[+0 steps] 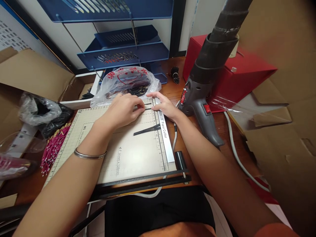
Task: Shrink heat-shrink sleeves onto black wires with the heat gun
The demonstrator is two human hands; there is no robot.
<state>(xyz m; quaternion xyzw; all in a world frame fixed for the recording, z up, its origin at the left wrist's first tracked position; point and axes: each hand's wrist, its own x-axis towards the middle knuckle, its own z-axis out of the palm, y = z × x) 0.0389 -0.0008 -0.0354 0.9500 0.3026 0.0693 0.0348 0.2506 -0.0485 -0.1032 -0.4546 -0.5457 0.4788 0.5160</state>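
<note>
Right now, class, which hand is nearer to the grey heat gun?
Right. The right hand is at the back right corner of the paper cutter, left of the heat gun; the left hand is farther left, over the cutter.

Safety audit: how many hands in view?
2: the left hand over the far part of the paper cutter, the right hand at the far end of its white strip. No others show.

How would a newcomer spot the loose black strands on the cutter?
Find the gridded board below the blue racks. Near its right edge, thin black strands reach the white Paper Cutter strip. Unlike the dark pieces by the left hand and right hand, they lie untouched.
</note>
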